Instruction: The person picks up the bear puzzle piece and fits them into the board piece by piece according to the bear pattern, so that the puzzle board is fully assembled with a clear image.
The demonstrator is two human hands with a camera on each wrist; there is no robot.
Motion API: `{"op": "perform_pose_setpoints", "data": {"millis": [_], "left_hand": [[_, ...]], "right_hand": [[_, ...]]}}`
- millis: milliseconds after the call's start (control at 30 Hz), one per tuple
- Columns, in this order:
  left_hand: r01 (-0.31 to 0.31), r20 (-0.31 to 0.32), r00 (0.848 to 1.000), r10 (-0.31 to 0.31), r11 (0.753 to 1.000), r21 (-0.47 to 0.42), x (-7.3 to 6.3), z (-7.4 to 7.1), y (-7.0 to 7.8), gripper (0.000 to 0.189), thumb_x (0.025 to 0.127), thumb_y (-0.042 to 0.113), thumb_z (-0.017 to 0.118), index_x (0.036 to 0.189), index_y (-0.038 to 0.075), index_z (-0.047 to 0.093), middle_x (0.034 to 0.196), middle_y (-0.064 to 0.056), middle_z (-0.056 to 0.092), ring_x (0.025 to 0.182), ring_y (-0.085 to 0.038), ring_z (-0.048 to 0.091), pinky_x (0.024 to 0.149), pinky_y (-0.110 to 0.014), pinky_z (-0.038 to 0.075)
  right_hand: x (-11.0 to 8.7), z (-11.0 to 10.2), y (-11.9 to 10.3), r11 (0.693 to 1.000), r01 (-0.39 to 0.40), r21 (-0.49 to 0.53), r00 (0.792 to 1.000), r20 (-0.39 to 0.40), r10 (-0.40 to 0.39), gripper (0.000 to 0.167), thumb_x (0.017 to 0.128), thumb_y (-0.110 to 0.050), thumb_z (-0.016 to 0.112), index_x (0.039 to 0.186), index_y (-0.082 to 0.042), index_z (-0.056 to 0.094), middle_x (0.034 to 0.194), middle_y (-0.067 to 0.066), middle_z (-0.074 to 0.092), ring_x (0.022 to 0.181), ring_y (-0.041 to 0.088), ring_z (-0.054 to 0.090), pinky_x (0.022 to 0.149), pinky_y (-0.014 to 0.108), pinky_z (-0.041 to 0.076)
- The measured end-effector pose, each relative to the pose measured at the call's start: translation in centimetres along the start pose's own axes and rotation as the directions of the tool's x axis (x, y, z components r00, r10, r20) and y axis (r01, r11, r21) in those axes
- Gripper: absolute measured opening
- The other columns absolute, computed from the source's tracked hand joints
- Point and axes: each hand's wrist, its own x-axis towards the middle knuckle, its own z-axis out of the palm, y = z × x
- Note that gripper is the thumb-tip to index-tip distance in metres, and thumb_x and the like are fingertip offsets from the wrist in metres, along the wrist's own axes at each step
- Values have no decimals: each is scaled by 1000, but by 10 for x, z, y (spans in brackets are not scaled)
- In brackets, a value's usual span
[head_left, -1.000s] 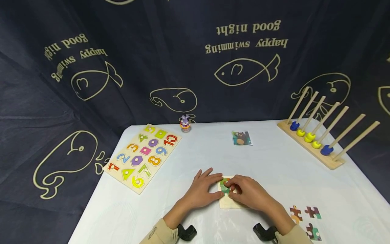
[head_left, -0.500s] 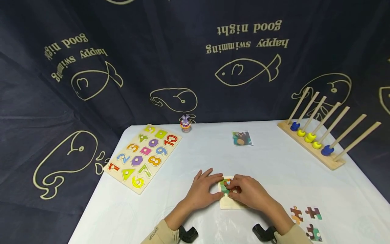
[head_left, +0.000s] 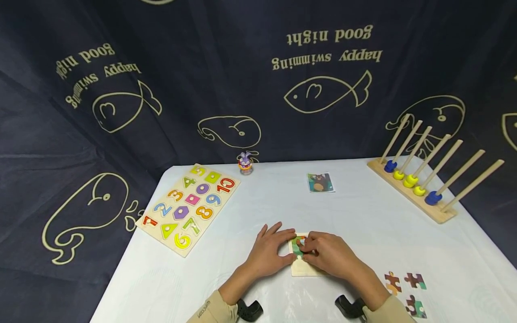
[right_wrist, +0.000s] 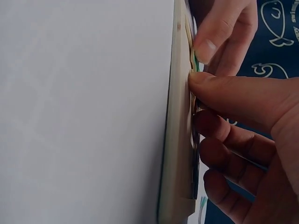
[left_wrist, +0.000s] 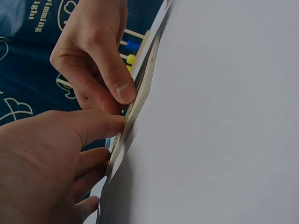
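A small wooden jigsaw tray (head_left: 305, 269) lies in front of me on the white table, its lower part bare wood and its upper part holding green picture pieces (head_left: 296, 253). At its left edge rests my left hand (head_left: 264, 253), fingers fairly straight, with thumb and fingertips touching the tray. My right hand (head_left: 333, 256) reaches over from the right. Its curled fingers and thumb pinch a jigsaw piece against the tray, mostly hidden under them. From the right wrist view, the tray's edge (right_wrist: 180, 116) appears side-on, with the right thumb (right_wrist: 219, 86) upon it.
Loose jigsaw pieces (head_left: 415, 281) lie at the right front. A bear picture card (head_left: 321, 183) sits farther back. To the left is a number puzzle board (head_left: 193, 199), with a rabbit figurine (head_left: 245, 163) behind it. A peg abacus (head_left: 428, 204) stands at the far right.
The right fingers have shifted slightly over the tray, and a pale blue and orange patch beside them is now visible. My left hand stays at the tray's edge.
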Motion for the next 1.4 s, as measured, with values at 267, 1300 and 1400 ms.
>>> {"op": "perform_pose_setpoints", "data": {"millis": [267, 1300, 1400], "left_hand": [[-9, -17, 1000, 10, 997, 71, -1, 3, -3, 40, 93, 38, 60, 130, 23, 63, 137, 11, 53, 137, -24, 34, 108, -57, 22], [21, -66, 998, -16, 997, 73, 3, 6, 5, 37, 92, 34, 61, 127, 21, 65, 133, 9, 57, 135, -26, 38, 107, -58, 22], [29, -67, 997, -24, 997, 73, 3, 6, 4, 37, 92, 33, 62, 127, 22, 66, 133, 9, 57, 135, -25, 38, 108, -57, 22]], "right_hand": [[3, -1, -4, 998, 19, -63, 1000, 22, -18, 13, 81, -27, 77, 91, -18, 79, 85, -16, 57, 71, -1, 53, 59, 27, 48], [-5, -3, -5, 1000, 2, -13, 998, 57, -1, 30, 90, -26, 68, 116, -11, 72, 99, -13, 53, 87, 3, 46, 66, 27, 46], [-5, -3, -6, 999, 15, -41, 999, 49, -13, 29, 90, -27, 68, 115, -11, 73, 98, -13, 52, 88, 3, 47, 66, 26, 47]]}}
